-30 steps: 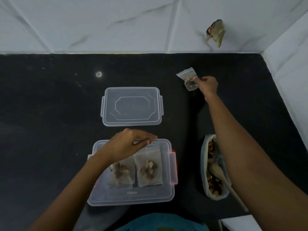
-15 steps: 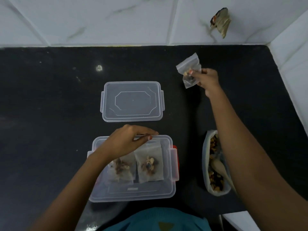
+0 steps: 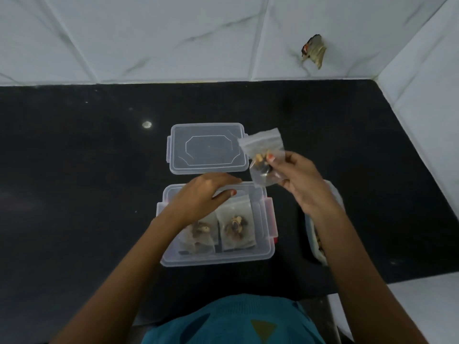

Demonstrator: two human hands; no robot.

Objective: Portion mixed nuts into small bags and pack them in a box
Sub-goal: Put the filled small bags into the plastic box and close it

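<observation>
A clear plastic box (image 3: 263, 247) with red side clips sits on the black counter in front of me. Two small bags of mixed nuts (image 3: 236, 228) lie side by side inside it. My left hand (image 3: 201, 197) rests on the box's far rim, its fingers over the top edge of the bags. My right hand (image 3: 298, 177) pinches a third small clear bag of nuts (image 3: 262, 155) in the air, just beyond the box's far right corner. The box's lid (image 3: 207, 148) lies flat behind the box.
A container of mixed nuts (image 3: 316, 240) stands right of the box, mostly hidden by my right forearm. White tiled walls close off the back and right side. A scrap of wrapper (image 3: 314, 50) sticks on the back wall. A small pale spot (image 3: 146, 124) marks the counter.
My right hand has carried the small bag of nuts from far back on the counter toward me, to just above the box's far right corner. My left hand stayed on the box.
</observation>
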